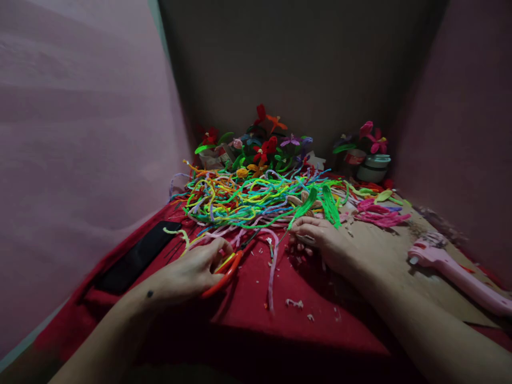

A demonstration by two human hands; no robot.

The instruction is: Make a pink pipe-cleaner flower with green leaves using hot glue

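My left hand (pixel 202 266) is closed around the orange handles of a pair of scissors (pixel 229 278), whose dark blades point toward my right hand. The fingers of my right hand (pixel 320 237) pinch the lower end of a bright green pipe-cleaner leaf (pixel 303 209), with a thin wire-like end reaching down to the left. Just past that hand stands a second green leaf shape (pixel 330 207); whether it is joined to the first I cannot tell. A pale pink pipe cleaner (pixel 273 272) lies on the red cloth (pixel 248 309) between both hands.
Behind the hands spreads a tangled heap of coloured pipe cleaners (pixel 240 200). Pipe-cleaner flowers (pixel 264 152) and a pale jar (pixel 374 168) stand by the back wall. A black phone (pixel 136 261) lies left; a pink glue gun (pixel 452 269) rests on cardboard (pixel 384 250) at right.
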